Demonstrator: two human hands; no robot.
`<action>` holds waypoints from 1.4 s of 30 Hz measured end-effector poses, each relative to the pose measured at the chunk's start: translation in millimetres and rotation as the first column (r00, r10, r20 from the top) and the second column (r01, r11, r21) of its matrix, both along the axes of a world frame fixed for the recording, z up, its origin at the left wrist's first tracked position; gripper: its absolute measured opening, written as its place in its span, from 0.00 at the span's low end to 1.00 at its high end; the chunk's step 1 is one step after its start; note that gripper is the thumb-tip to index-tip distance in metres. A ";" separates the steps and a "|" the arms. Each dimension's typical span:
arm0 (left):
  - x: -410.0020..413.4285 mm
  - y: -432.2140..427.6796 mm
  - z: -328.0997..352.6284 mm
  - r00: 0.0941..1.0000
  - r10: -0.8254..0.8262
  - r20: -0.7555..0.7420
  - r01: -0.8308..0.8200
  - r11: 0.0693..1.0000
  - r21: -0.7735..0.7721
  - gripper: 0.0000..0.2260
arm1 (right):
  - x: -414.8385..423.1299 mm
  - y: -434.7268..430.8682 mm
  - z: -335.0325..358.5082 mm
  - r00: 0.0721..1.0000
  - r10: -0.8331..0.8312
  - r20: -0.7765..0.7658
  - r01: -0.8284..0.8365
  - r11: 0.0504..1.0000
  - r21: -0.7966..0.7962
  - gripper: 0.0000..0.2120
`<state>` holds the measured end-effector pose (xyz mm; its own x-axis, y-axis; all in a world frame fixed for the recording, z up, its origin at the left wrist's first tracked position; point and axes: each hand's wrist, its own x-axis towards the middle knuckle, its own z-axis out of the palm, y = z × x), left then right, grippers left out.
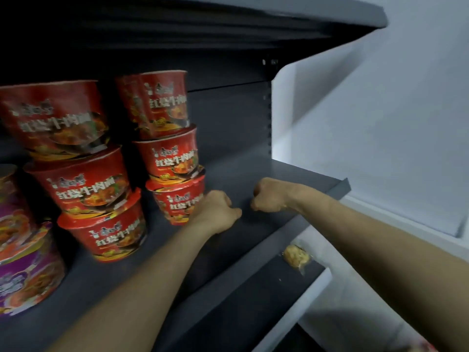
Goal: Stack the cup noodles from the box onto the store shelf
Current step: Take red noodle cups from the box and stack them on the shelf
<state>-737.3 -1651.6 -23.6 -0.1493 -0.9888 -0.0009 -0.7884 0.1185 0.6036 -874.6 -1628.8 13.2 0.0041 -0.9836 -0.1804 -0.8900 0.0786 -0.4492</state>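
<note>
On a dark grey metal shelf [243,171], the left hand [215,209] curls against the lowest red noodle cup [175,199], grip unclear, perhaps steadying it, while the right hand [269,196] is clenched, empty.

Dim shelf [253,174] interior, bright wall [380,123] right; motion blur, wide-angle edge distortion.

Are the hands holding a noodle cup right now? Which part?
No. The left hand and right hand are both curled with nothing in them. The left hand is close beside the bottom red cup, not gripping it.
</note>
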 end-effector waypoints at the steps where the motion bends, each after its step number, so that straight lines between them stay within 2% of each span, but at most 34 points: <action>1: -8.8 -0.1 -0.8 1.000 -0.027 0.001 0.027 1.000 -0.005 0.07 | -6.4 6.1 -1.3 1.000 -0.024 -0.005 0.024 1.000 0.008 0.13; 6: -62.5 9.0 -7.9 0.984 -0.176 -0.019 0.176 0.984 -0.005 0.04 | -43.9 41.8 -9.7 0.987 -0.157 -0.033 0.158 0.987 0.012 0.13; 9: -96.2 23.3 -11.6 0.961 -0.271 -0.051 0.271 0.962 0.006 0.04 | -72.2 63.8 -19.8 0.969 -0.248 -0.009 0.247 0.969 -0.005 0.07; 12: -130.0 42.8 -15.1 0.934 -0.345 -0.089 0.349 0.937 0.032 0.04 | -100.5 94.4 -28.5 0.948 -0.316 -0.041 0.316 0.949 -0.002 0.08; 14: -155.7 59.9 -18.5 0.913 -0.392 -0.110 0.399 0.915 0.052 0.04 | -118.4 119.0 -33.9 0.929 -0.365 -0.062 0.368 0.929 0.034 0.14; 19: -215.6 114.8 -38.3 0.853 -0.515 -0.082 0.521 0.848 0.096 0.04 | -172.4 181.8 -67.6 0.887 -0.460 -0.053 0.462 0.877 0.132 0.10; 25: -279.8 199.8 -81.2 0.793 -0.608 -0.030 0.595 0.764 0.249 0.03 | -228.6 276.7 -111.7 0.830 -0.558 -0.028 0.545 0.798 0.256 0.08; 28: -307.3 242.9 -104.4 0.748 -0.663 -0.020 0.637 0.709 0.304 0.06 | -255.7 318.0 -138.8 0.797 -0.604 -0.015 0.581 0.760 0.292 0.15; 36: -360.5 346.5 -192.1 0.621 -0.781 0.068 0.663 0.570 0.486 0.06 | -290.5 435.8 -198.7 0.751 -0.659 -0.039 0.606 0.665 0.436 0.11; 39: -372.2 385.5 -222.5 0.538 -0.838 0.094 0.661 0.489 0.569 0.05 | -300.9 477.8 -222.8 0.710 -0.703 -0.033 0.621 0.604 0.500 0.11; 42: -378.5 417.4 -249.8 0.490 -0.863 0.119 0.649 0.453 0.612 0.06 | -306.2 509.0 -246.8 0.652 -0.758 0.015 0.602 0.529 0.598 0.10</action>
<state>-1115.8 -1234.2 -273.4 -0.7142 -0.3186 -0.6233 -0.6609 0.6003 0.4504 -1180.9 -1119.8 -233.6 -0.5063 -0.4548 -0.7327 -0.3256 0.8875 -0.3260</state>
